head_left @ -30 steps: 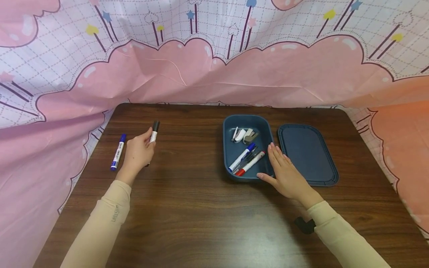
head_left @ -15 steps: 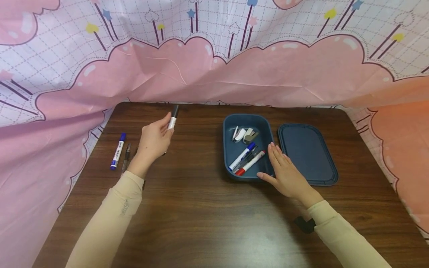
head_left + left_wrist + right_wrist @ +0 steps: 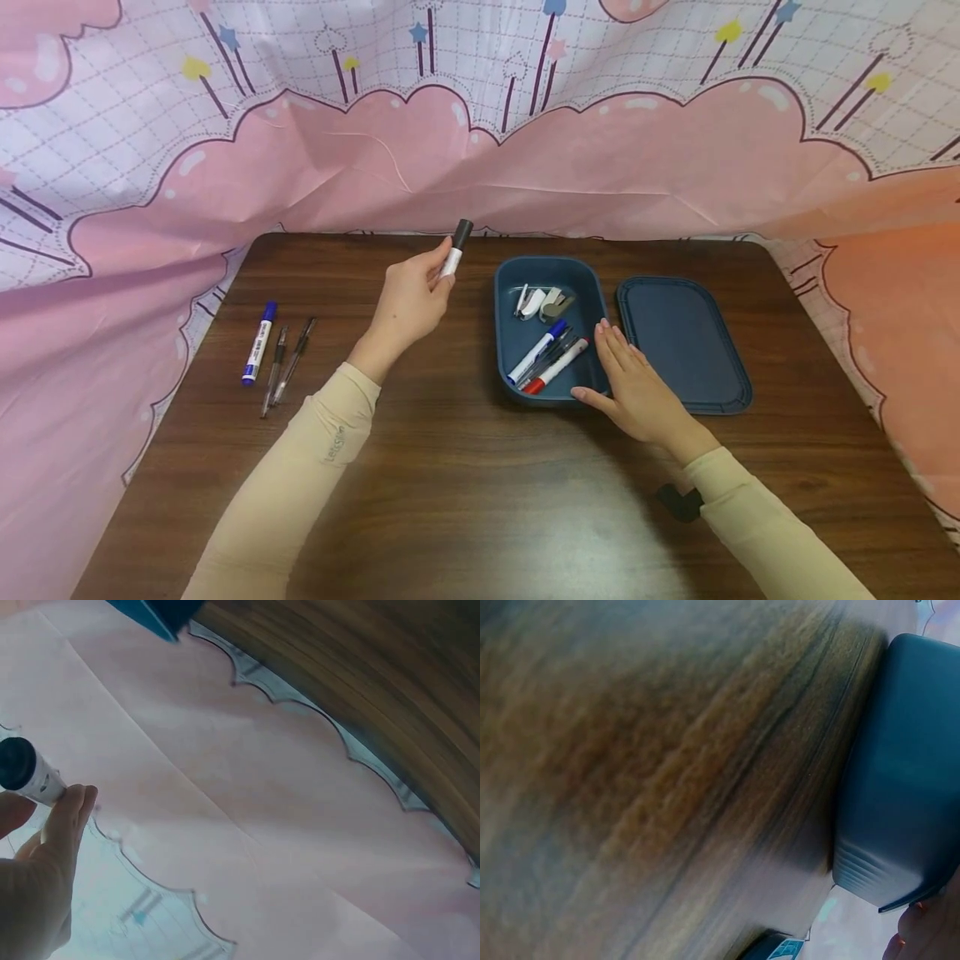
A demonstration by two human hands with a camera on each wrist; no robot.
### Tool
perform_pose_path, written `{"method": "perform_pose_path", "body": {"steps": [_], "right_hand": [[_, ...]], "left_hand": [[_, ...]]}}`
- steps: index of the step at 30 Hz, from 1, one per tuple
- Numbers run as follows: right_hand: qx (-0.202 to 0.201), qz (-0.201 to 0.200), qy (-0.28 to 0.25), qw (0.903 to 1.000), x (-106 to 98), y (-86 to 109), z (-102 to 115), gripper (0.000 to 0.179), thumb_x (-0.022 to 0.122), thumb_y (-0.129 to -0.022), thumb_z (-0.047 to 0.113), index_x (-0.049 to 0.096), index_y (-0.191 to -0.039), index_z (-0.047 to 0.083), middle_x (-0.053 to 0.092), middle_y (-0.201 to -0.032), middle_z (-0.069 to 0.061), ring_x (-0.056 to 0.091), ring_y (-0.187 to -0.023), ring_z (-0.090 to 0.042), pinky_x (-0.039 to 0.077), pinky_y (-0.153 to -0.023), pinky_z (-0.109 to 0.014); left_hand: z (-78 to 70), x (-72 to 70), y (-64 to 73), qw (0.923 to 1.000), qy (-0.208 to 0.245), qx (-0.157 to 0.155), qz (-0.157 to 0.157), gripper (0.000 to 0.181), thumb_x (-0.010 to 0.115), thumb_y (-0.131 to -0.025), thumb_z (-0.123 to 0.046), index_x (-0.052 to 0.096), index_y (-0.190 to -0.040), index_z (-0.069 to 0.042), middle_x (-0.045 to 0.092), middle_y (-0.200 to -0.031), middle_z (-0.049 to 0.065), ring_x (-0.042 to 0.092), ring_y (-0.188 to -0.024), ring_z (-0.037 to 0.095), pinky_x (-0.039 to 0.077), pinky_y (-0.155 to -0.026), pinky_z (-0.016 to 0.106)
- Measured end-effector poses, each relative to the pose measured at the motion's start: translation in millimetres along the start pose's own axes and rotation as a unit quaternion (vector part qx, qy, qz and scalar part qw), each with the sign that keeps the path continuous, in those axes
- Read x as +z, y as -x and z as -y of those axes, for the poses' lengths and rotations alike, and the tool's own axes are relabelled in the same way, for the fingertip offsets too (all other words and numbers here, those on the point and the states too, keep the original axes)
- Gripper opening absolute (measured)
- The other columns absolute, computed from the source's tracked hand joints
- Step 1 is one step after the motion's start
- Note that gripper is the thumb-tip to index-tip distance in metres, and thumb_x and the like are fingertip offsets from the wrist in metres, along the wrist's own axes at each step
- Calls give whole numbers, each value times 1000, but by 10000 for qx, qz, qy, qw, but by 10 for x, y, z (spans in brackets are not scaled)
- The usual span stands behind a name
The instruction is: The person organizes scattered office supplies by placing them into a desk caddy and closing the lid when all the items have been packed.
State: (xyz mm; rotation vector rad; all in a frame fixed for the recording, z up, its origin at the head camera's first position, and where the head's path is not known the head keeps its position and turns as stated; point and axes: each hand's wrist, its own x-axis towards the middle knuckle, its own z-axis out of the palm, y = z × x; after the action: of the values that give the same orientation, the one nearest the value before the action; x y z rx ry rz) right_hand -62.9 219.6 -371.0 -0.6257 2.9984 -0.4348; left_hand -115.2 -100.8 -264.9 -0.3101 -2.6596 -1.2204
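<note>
My left hand point(image 3: 411, 302) pinches a white marker with a black cap point(image 3: 457, 247) between thumb and fingers, raised over the table left of a blue box. In the left wrist view the black cap of the marker point(image 3: 24, 766) sticks out past the fingertips. My right hand point(image 3: 637, 392) lies with straight fingers against the near right corner of the blue box point(image 3: 517, 265). Inside the box are a blue-capped marker point(image 3: 537, 352), a red-capped marker point(image 3: 557, 367), dark pens between them, and small white and grey staplers point(image 3: 556, 307).
A blue-capped marker point(image 3: 258, 343) and two clear-barrelled pens point(image 3: 293, 362) lie on the left of the wooden table point(image 3: 450, 492). The blue lid point(image 3: 684, 346) lies flat right of the box. A patterned curtain point(image 3: 420, 158) hangs behind the table.
My left hand has carried the black-capped marker up and rightward toward the box, uncovering two pens on the table. My right hand stays at the box.
</note>
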Motion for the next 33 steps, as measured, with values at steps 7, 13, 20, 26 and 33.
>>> {"method": "perform_pose_path", "body": {"steps": [7,13,20,26,33], "right_hand": [[27,18,2,10000,0,-5,1,92,45,-85,62,0,-148,11,-4,-156,-5,-5,-144,-21,13,-114,-52],[0,-26,16,10000,8,-10,5,92,44,-85,63,2,-148,11,-3,-156,-6,-4,-144,-21,13,-114,-52],[33,-39,54,10000,6,-3,5,93,44,-84,64,2,-148,11,-2,-156,-6,-3,-144,-22,14,-113,-52],[46,-53,80,9999,-2,1,2,93,44,-84,64,3,-148,11,-1,-156,-7,-3,-144,-22,15,-113,-52],[-9,-98,52,9999,18,6,-9,92,45,-85,62,5,-148,9,-1,-156,-7,-2,-144,-22,17,-112,-53]], "left_hand": [[-139,289,-90,9996,-150,178,136,48,56,-87,-8,47,-134,-9,58,-125,12,62,-99,17,52,-81,29],[-196,577,-114,9985,-277,255,393,46,54,-88,-8,46,-134,-8,59,-125,13,63,-96,19,53,-80,30],[-242,898,-118,9951,-333,176,910,45,52,-90,-7,45,-134,-6,54,-131,12,60,-105,20,53,-81,29],[-272,1149,-98,9904,-514,188,1267,46,52,-89,-8,45,-135,-7,53,-132,10,53,-120,21,45,-98,31],[-264,1400,-63,9850,-857,254,1475,46,54,-87,-7,48,-133,-7,57,-127,11,57,-114,23,47,-95,34]]}}
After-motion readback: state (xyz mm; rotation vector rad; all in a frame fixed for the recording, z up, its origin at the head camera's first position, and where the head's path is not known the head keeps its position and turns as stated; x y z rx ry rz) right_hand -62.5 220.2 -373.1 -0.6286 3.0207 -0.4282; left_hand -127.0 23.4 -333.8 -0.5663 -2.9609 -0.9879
